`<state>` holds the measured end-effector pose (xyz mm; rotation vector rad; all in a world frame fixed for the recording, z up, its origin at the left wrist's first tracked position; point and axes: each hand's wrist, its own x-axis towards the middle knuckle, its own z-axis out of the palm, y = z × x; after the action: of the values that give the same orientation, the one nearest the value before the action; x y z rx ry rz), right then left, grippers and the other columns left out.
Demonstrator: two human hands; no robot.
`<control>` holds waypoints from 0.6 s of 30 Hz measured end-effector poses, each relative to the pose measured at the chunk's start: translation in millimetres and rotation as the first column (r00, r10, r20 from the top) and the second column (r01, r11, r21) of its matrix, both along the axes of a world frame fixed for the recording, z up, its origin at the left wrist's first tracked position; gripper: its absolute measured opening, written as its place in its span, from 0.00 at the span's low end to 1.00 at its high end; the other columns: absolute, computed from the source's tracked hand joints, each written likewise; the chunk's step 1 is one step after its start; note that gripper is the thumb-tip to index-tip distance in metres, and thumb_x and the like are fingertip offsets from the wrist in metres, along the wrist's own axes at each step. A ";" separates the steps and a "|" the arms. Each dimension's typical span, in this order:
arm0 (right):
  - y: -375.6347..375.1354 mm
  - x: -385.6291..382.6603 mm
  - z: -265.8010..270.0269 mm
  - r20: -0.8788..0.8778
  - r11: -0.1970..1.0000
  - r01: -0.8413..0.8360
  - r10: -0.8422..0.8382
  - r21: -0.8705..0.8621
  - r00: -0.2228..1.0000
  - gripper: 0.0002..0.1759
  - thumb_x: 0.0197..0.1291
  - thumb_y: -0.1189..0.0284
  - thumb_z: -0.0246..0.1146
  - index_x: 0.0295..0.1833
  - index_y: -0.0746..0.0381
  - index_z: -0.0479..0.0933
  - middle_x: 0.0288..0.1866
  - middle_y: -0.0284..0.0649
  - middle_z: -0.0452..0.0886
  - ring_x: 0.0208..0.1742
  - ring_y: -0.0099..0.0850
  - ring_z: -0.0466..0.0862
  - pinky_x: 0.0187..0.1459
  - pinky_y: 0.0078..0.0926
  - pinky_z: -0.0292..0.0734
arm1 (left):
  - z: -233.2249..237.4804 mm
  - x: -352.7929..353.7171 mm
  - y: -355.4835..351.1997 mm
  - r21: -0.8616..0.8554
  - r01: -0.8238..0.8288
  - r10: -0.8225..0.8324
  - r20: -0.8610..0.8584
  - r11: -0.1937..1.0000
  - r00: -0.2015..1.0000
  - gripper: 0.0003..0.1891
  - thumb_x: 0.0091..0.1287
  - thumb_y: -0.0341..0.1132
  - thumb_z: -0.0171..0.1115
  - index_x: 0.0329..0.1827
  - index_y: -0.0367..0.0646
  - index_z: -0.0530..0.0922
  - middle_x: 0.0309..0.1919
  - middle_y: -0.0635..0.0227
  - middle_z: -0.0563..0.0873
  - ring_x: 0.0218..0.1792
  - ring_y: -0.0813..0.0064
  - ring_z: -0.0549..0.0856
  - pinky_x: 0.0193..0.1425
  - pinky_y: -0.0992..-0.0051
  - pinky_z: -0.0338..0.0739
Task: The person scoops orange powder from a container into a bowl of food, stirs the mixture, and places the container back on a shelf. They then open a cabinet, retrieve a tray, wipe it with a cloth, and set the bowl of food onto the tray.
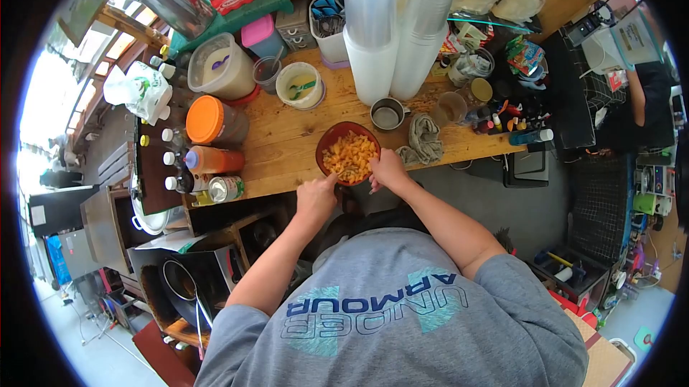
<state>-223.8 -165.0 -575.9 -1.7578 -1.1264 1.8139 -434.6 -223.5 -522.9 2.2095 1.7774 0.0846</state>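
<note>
Head view: a person in a grey T-shirt stands at a wooden table (287, 148). Red bowl (321, 144) at the near edge, filled with orange-yellow chunks of food (349, 151). Left hand (316, 202) by the bowl's near left rim, index finger extended to it, other fingers curled; whether it grips the rim, cannot tell. Right hand (390, 170) at the right rim, fingers partly curled downward; its hold, if any, cannot be made out. Metal cup (388, 113) just beyond the bowl, to the right; crumpled grey cloth (425, 138) near the right hand. Stacks of clear plastic cups (370, 24) stand behind the metal cup. Left side of the table: orange-lidded jar (205, 120), white tub (301, 86) with a green utensil inside.
</note>
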 end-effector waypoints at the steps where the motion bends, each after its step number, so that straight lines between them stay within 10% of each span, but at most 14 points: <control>1: 1.0 0.1 3.7 0.013 1.000 -0.009 0.009 -0.006 1.000 0.17 0.75 0.74 0.54 0.45 0.84 0.72 0.24 0.54 0.84 0.19 0.39 0.87 0.18 0.38 0.86 | 2.0 -4.3 5.4 0.000 -0.003 0.003 -0.004 1.000 1.000 0.06 0.62 0.28 0.61 0.39 0.48 0.82 0.28 0.55 0.88 0.33 0.47 0.90 0.35 0.49 0.82; 7: -1.6 -0.4 -4.0 0.032 0.999 -0.022 0.021 0.047 0.999 0.17 0.74 0.75 0.54 0.43 0.84 0.74 0.23 0.54 0.84 0.18 0.39 0.87 0.18 0.38 0.86 | -18.4 13.6 50.5 0.195 0.106 -0.130 0.114 0.975 0.985 0.07 0.61 0.29 0.62 0.41 0.48 0.83 0.30 0.56 0.88 0.36 0.50 0.91 0.36 0.54 0.84; 18: 2.1 -0.2 0.4 0.047 1.000 -0.001 0.001 0.006 0.999 0.18 0.74 0.75 0.54 0.53 0.85 0.70 0.24 0.52 0.83 0.18 0.38 0.86 0.17 0.35 0.85 | 2.9 -17.3 19.5 -0.151 -0.007 0.005 -0.012 0.989 1.000 0.09 0.61 0.27 0.61 0.43 0.48 0.85 0.34 0.48 0.90 0.39 0.43 0.90 0.43 0.46 0.83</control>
<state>-224.0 -162.9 -575.5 -1.8052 -1.1498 1.7768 -451.9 -204.0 -520.0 2.1022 1.7360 -0.0595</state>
